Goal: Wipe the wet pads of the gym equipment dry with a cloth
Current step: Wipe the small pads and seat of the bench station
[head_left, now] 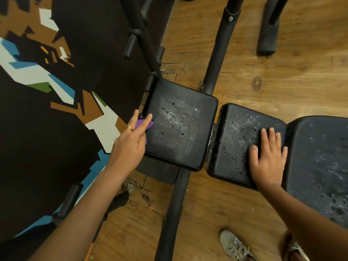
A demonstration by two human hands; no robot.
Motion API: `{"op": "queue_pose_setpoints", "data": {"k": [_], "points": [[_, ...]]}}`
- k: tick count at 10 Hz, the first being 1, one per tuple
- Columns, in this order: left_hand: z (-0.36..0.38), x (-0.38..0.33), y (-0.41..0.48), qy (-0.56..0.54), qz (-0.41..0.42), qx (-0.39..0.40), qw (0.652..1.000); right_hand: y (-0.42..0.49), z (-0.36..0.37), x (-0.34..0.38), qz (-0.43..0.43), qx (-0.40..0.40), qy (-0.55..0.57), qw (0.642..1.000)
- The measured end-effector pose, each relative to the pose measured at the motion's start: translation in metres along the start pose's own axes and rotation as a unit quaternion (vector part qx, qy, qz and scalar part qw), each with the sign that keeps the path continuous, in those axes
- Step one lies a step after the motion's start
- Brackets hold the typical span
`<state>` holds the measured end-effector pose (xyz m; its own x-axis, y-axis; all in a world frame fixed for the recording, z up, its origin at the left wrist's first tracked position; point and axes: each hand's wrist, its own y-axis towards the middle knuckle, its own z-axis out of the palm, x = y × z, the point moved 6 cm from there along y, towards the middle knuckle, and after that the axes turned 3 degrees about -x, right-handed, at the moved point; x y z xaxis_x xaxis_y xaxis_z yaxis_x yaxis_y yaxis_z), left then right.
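Plank floor (282, 87) and a painted wall (47, 129) framed a black bench (173, 213) with three wet pads.

The worn wooden floor filled the right side, and the dark wall, with brown, white and blue shapes, stood on the left. Three pads ran in one row across the view from left to right: the left pad (180, 129), the middle pad (239, 140) and the right pad (320, 157), each speckled with droplets. Two hands showed. The right hand (269, 157) lay flat with straight fingers on the middle pad, near its right edge. The left hand (130, 146) pinched one purple cloth (143, 124) at the left pad's left edge, two fingers pointing up and right. Too little of the cloth showed to tell its long axis. Two pale shoes (235, 245) stood at the bottom. One gold ring (129, 128) sat on the left hand.
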<state>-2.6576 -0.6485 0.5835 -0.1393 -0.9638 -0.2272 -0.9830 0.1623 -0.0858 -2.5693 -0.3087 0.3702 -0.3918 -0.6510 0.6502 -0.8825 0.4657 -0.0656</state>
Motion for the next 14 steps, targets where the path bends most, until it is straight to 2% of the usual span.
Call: {"op": "queue_pose_setpoints", "data": {"k": [1,2,3,5,7,8,9,11,13,14], "points": [[0.000,0.000,0.009,-0.038,-0.024,-0.038,0.998,0.000,0.000,0.000,-0.001,0.001,-0.001,1.000],[-0.002,-0.004,0.016,-0.087,-0.049,-0.123,0.987,0.000,0.001,0.000,0.000,0.002,-0.001,1.000],[0.001,-0.007,0.010,-0.045,-0.041,-0.135,0.989,0.000,0.001,0.000,-0.002,0.000,0.000,1.000],[0.006,-0.014,-0.031,0.113,0.042,-0.090,0.989,0.000,0.000,0.000,0.000,-0.001,0.006,1.000],[0.006,-0.005,-0.028,0.028,0.026,0.023,0.999,0.000,0.000,0.000,-0.001,-0.002,0.008,1.000],[-0.006,0.006,-0.016,-0.086,-0.038,0.032,0.995,0.000,0.000,-0.001,0.000,-0.004,0.006,1.000],[0.000,0.001,-0.012,-0.058,-0.028,0.021,0.998,0.000,0.000,0.000,-0.001,-0.005,0.009,1.000],[0.016,-0.006,-0.035,0.096,-0.039,-0.054,0.993,0.001,0.000,-0.001,-0.003,-0.007,0.004,1.000],[0.052,-0.047,-0.057,0.099,-0.067,-0.128,0.985,0.000,0.000,0.000,-0.004,-0.008,0.006,1.000],[0.095,-0.090,-0.078,0.098,-0.007,-0.110,0.989,0.000,0.000,-0.001,-0.006,-0.009,0.006,1.000]]}}
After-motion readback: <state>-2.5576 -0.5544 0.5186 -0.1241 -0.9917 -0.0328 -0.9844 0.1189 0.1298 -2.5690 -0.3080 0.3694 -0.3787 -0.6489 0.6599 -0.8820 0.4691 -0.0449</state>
